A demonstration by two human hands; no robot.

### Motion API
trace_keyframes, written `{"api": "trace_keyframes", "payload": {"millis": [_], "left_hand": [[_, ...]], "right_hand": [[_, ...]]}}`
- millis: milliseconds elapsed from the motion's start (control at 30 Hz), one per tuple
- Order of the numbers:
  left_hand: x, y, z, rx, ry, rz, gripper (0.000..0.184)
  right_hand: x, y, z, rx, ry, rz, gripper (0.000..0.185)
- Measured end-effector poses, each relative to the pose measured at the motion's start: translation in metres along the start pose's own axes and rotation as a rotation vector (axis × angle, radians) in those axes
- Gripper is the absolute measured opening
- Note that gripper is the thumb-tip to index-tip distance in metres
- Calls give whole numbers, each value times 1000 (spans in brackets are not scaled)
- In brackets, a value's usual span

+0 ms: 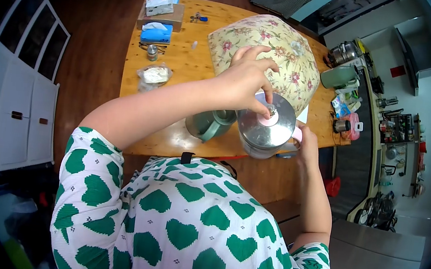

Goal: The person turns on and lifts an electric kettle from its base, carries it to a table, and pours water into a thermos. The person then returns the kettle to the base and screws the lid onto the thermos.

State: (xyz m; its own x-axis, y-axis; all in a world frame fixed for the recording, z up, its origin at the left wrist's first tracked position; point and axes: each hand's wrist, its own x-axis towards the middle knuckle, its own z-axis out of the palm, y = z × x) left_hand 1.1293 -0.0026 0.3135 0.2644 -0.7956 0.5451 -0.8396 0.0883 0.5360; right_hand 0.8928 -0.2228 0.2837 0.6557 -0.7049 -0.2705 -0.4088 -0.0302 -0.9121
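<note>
I find the clear-sided pitcher near the front edge of the wooden surface, with both of the person's hands on it. Clock positions are read from the pitcher, twelve being the top of my view.

Left hand: located at eleven o'clock, reaching in over the metal lid. Thumb and forefinger are narrowed on the small knob at the lid's centre; the other fingers are raised and spread. From this hand, the pitcher lies below, at five o'clock. The lid is seated on the pitcher's rim as far as I can see.

Right hand: located at three o'clock, curled round the pink handle. From this hand, the pitcher lies just beside, at nine o'clock. The pitcher's base is hidden beneath the lid and body, so I cannot tell whether it rests on the surface or is held clear of it.

Adjacent items: I note a green kettle just beside at nine o'clock, under the left forearm; a floral cover at twelve, partly behind the left hand; a green flask between one and two; and, well apart at ten, a blue tissue pack and a small jar
</note>
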Motion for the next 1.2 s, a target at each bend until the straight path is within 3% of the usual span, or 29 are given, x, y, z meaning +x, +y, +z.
{"api": "trace_keyframes", "payload": {"millis": [433, 1200], "left_hand": [[-3, -1, -2, -8, -127, -41, 22], [-11, -3, -4, -9, -129, -53, 23]], "right_hand": [[2, -4, -1, -109, -34, -7, 37], [6, -14, -3, -125, -96, -38, 35]]}}
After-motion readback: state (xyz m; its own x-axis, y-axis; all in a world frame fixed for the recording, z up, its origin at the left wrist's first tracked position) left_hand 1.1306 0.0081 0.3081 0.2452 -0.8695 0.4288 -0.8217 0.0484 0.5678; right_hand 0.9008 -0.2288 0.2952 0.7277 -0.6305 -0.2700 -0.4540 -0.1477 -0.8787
